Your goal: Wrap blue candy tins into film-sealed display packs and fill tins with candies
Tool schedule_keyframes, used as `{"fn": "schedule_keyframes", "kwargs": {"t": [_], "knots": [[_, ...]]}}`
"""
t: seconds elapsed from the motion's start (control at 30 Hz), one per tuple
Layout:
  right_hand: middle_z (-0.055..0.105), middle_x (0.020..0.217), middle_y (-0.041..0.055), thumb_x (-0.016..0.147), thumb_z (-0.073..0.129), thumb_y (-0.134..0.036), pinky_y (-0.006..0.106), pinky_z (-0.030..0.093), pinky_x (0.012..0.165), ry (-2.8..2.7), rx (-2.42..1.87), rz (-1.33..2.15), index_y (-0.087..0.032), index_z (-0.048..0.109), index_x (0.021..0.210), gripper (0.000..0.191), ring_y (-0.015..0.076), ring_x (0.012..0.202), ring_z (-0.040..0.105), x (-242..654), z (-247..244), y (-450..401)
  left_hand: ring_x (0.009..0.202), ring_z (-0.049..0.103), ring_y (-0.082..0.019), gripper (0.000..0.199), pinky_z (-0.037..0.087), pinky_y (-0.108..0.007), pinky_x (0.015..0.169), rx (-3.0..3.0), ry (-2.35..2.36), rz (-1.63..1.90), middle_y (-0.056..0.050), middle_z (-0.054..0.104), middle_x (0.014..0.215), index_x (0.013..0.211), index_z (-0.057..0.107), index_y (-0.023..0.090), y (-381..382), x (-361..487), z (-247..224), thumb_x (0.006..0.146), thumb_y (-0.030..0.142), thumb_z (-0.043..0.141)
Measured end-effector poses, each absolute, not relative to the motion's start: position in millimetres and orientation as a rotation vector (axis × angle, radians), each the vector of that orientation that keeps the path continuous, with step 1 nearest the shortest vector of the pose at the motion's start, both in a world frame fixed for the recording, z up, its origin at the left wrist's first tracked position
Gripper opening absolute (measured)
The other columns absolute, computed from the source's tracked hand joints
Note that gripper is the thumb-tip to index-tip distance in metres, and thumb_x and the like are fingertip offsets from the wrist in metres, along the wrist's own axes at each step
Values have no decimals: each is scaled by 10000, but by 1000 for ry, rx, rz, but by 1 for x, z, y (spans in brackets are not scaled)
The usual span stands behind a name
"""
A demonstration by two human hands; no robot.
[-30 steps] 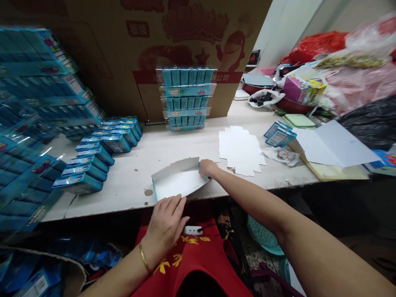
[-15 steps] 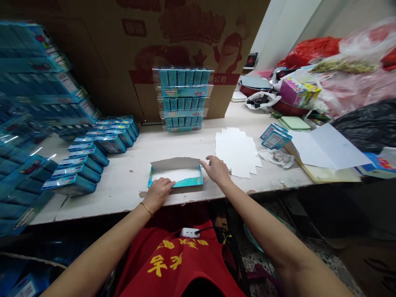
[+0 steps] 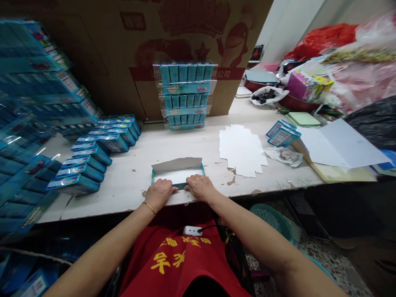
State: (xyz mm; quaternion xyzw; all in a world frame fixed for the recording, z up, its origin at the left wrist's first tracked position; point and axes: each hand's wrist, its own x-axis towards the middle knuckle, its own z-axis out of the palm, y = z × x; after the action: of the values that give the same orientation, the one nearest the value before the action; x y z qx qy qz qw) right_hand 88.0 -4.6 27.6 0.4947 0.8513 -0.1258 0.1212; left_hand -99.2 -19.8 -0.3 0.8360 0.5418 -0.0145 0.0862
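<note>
A shallow cardboard tray [image 3: 177, 164], blue outside and white inside, lies near the table's front edge with its grey back flap standing up. My left hand [image 3: 160, 193] is closed on the left part of the tray's front wall. On the same wall, further right, my right hand [image 3: 199, 186] is closed too, its thumb close to the left thumb. The fingers of both hands hide much of the front wall. To the right lies a flat white cardboard blank [image 3: 242, 150] with notched edges.
Several small blue boxes [image 3: 93, 154] stand in rows at left, beside tall stacks of filled trays [image 3: 34, 82]. Wrapped trays [image 3: 186, 97] are stacked before a large brown carton [image 3: 108, 53]. Two blue boxes [image 3: 283, 134], papers [image 3: 343, 144] and plastic bags [image 3: 321, 41] lie at right.
My right hand has moved left and down from the tray's right end to its front wall. My left hand stays on the front wall, which is now gripped by both hands.
</note>
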Motion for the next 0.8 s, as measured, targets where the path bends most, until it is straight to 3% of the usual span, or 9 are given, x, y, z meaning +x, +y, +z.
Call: {"fn": "schedule_keyframes", "kwargs": {"t": [0.1,0.17,0.23,0.3,0.37,0.47,0.6,0.7,0.8], "knots": [[603,931,73,864,398,-430,288,415,738,2596,1366,-486,-175,578,924,318,190,882,536,93,45,1,780,533,-234,393,403,-325,646,2437,1547,43,-102,588,778,769,586,150,-23,-100,18,857,446,343],[567,1058,86,848,420,-454,299,393,823,2754,1435,-472,-169,548,1044,369,194,971,501,97,58,16,837,522,-226,392,411,-341,731,2409,1536,227,-102,587,865,806,606,153,-15,-106,36,863,430,335],[486,1202,119,828,475,-428,337,357,887,2778,1639,-305,-153,457,1185,452,226,1082,435,98,67,37,939,503,-227,392,382,-363,843,2331,1654,473,-101,575,998,936,611,166,5,-114,51,867,418,319],[509,1171,140,828,497,-321,364,372,856,2613,1722,-195,-142,470,1173,389,254,1065,454,98,69,56,1059,467,-230,431,324,-368,936,2167,1778,604,-97,554,1122,1090,563,172,34,-123,58,874,410,276],[593,1013,116,838,449,-190,342,400,793,2493,1603,-233,-154,562,1035,230,233,952,528,100,64,62,1126,447,-227,481,302,-334,967,2003,1682,451,-97,543,1192,1143,540,149,61,-128,54,867,417,250],[604,1002,96,839,377,-100,311,399,807,2631,1295,-309,-158,576,1018,274,198,942,545,109,52,51,1049,525,-217,448,375,-262,889,1889,1358,129,-58,609,1126,1035,621,176,83,-132,35,781,472,401],[527,1193,91,877,361,-241,300,390,860,2753,1186,-496,-171,505,1157,323,190,1058,504,122,43,43,946,562,-192,409,403,-234,811,1959,1094,15,-26,638,1039,1003,625,210,77,-137,16,708,472,517],[608,1080,44,845,434,-351,276,428,768,2535,1359,-706,-225,498,1168,353,180,946,569,113,41,61,890,559,-189,371,405,-247,771,2099,1025,-89,-50,623,983,1005,597,185,69,-140,14,750,433,491],[645,980,21,749,552,-405,271,438,685,2464,1220,-667,-254,555,1079,363,197,875,589,93,38,76,856,564,-192,271,413,-261,732,2312,1136,-192,-55,616,955,982,565,191,61,-139,12,778,349,481]]}}
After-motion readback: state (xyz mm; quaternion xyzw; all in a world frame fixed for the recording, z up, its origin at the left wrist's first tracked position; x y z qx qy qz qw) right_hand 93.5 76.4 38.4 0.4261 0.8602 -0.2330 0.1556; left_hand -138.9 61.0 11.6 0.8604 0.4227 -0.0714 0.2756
